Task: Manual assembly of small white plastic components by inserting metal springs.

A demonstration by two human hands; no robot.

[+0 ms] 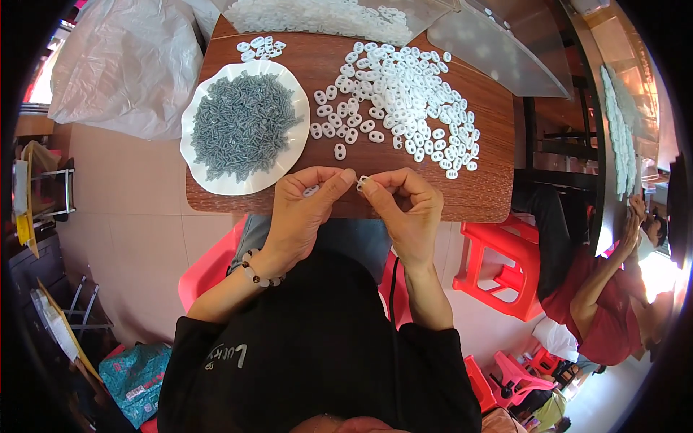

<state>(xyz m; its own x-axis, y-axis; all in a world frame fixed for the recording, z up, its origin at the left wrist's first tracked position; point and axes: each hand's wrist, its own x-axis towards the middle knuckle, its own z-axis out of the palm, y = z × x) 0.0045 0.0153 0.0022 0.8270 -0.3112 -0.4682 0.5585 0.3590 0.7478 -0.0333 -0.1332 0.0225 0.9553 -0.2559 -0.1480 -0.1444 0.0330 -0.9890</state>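
Note:
My left hand (307,209) is closed, thumb and forefinger pinched together close to my right hand. A white oval two-hole plastic piece (311,190) shows in the fold of its curled fingers; anything at the pinched tips is too small to make out. Between the thumb and forefinger of my right hand (408,209) is another white two-hole piece (362,183). Both hands are over the near edge of the brown table (462,198). To their upper left stands a white scalloped plate (299,97) heaped with small grey-blue tube-like pieces (245,126).
Many loose white two-hole pieces (419,86) spread across the table's right half, with a small group (260,48) at the far left. Translucent bins (498,50) line the back. A plastic bag (126,65) is at left. Right, a red stool (498,263) stands near a person in red (606,310).

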